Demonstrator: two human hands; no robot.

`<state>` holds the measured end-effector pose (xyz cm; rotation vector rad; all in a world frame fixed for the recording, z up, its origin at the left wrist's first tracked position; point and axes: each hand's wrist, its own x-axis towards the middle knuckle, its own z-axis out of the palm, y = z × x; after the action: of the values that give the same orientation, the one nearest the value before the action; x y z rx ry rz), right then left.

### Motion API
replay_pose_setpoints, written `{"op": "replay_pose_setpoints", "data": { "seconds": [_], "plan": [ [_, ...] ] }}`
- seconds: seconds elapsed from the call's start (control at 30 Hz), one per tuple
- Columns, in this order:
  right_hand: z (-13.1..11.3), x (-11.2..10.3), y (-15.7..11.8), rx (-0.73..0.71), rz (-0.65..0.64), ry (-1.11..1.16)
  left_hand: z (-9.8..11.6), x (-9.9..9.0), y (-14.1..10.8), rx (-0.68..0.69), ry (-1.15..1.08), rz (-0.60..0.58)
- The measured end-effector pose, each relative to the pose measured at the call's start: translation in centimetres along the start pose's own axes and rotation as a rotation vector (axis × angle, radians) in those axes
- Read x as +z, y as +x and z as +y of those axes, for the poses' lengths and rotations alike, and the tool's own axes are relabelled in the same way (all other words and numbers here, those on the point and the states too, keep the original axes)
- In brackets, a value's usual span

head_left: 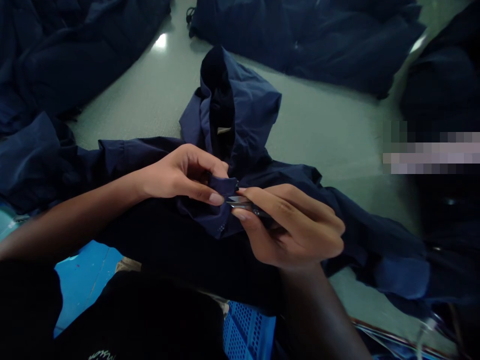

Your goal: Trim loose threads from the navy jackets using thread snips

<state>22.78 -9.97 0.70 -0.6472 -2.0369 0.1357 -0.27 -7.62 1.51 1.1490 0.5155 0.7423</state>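
A navy hooded jacket (240,110) lies across my lap and the pale green surface, with its hood standing up at the far side. My left hand (183,175) pinches a small folded fabric tab (224,186) of the jacket between thumb and fingers. My right hand (292,225) grips small metal thread snips (238,201), their blades right by the tab. The snips' handle is partly hidden by my fingers. A small pale label (224,130) shows inside the hood.
Heaps of navy garments (307,45) lie around on the pale green surface (322,135) at the back and left. A blue perforated plastic crate (245,332) sits low in front of me, and a blurred patch covers part of the right side.
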Motion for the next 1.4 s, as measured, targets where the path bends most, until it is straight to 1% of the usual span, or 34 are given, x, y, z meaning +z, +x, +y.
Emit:
{"op": "replay_pose_setpoints", "data": {
  "seconds": [0.2,0.4,0.63,0.9,1.03,1.2,1.4],
  "plan": [
    [0.21,-0.18,0.08,-0.020,-0.003,-0.044,-0.21,0.03,-0.03,0.041,0.027,0.013],
    [0.27,-0.27,0.05,-0.037,-0.008,-0.057,-0.48,-0.12,0.04,0.051,0.041,0.009],
    [0.12,-0.25,-0.12,0.040,0.016,-0.022,-0.20,-0.18,-0.01,0.058,0.030,0.010],
    [0.11,-0.10,0.11,0.010,0.008,-0.011,0.01,-0.02,0.12,0.052,0.014,0.015],
    [0.19,-0.09,0.04,-0.003,0.002,-0.038,-0.04,-0.01,0.08,0.047,0.005,0.008],
    [0.26,-0.13,0.05,-0.060,0.011,-0.073,-0.16,-0.07,0.09,0.048,0.007,0.013],
    [0.26,-0.13,0.10,-0.068,0.021,-0.096,-0.26,-0.13,0.06,0.043,0.009,0.007]
  ]
}}
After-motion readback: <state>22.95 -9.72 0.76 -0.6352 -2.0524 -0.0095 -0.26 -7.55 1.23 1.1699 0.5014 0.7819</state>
